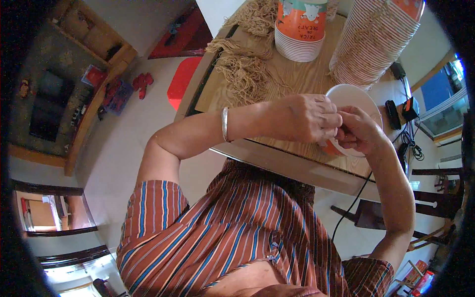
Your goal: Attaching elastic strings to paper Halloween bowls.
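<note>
While both hands, left (304,119) and right (358,131), pinch closed on the white paper cup (354,96), they tilt it above the bench (297,74), steadying its rim

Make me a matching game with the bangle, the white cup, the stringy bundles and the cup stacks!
Things:
1. bangle
2. white cup
3. string bundles
4. cup stacks

Places:
A. loose on the table's left part
B. between both hands
C. on the left wrist
D. standing at the table's far side

Pairs: 1-C, 2-B, 3-A, 4-D
</note>
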The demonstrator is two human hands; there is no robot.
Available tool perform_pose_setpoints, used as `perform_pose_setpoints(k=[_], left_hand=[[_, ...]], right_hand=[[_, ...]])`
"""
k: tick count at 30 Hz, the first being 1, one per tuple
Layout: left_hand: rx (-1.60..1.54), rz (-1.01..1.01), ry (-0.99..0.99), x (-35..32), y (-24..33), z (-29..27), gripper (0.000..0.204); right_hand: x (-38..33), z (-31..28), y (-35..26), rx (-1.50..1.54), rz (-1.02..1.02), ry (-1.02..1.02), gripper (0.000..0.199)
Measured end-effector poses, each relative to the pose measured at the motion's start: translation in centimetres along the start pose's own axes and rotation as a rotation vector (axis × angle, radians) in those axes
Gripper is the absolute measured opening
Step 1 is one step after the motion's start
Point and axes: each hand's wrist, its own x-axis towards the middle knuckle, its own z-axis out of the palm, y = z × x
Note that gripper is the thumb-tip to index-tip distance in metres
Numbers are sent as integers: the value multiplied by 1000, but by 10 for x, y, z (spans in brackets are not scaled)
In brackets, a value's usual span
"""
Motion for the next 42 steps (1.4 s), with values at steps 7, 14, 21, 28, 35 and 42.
perform_pose_setpoints(k=[7,14,21,28,35,42], left_hand=[[-585,-712,269,-26,10,25,11],[-1028,-1196,523,-31,35,44,11],[-967,-1246,611,-28,35,51,9],[-983,-1275,652,-24,32,53,10],[-903,-1283,470,-22,35,43,9],[-1241,-1294,636,-28,39,55,9]], right_hand=[[-2,10,-3,-78,2,38,19],[-4,30,-7,-106,-64,200,15],[-8,48,-7,-229,-177,384,12],[-7,50,-6,-276,-170,436,10],[-7,41,0,-149,-293,350,11],[-3,35,0,158,-154,255,12]])
